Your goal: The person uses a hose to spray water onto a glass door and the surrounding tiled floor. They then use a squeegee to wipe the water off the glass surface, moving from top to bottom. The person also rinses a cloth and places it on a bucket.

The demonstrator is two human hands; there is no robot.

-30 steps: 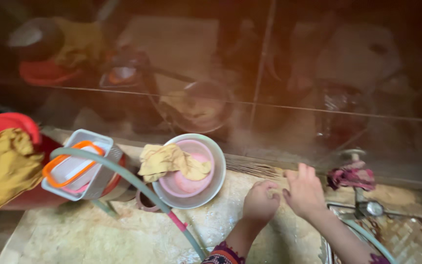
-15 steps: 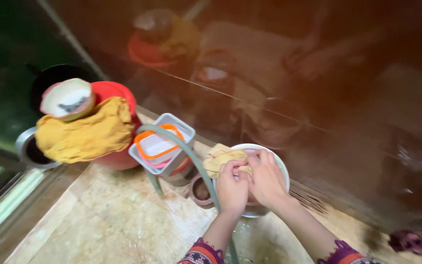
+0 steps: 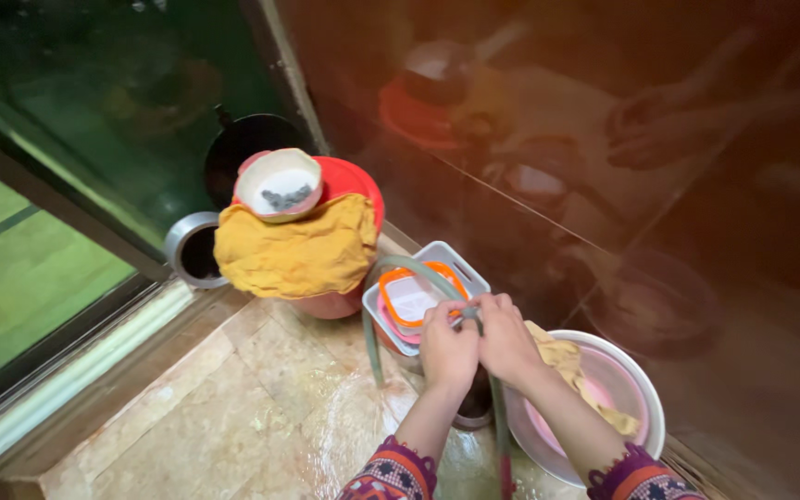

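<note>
Item: green hose [image 3: 374, 319], arching up from the wet stone surface [image 3: 261, 389] over a clear rectangular container [image 3: 423, 296] with an orange-rimmed lid.

Left hand [image 3: 446, 350]: fingers curled around the hose near the top of its arch, likely steadying it.

Right hand [image 3: 504, 341]: pressed beside the left, fingers closed on the same stretch of hose; both hands are grasping, knuckles touching.

Just right of the hands: white basin [image 3: 645, 389] holding a pink bowl [image 3: 604, 384], with a small yellow rag [image 3: 571, 366] draped over the rim, apparently left there to drain.

Behind the container: red bucket [image 3: 354, 181], covered by a large mustard cloth [image 3: 293, 250], a shallow pink-rimmed dish [image 3: 280, 183] resting on top.

Far corner, by the window: steel pot [image 3: 192, 250] and dark pan [image 3: 247, 148], set well apart from the hands.
</note>
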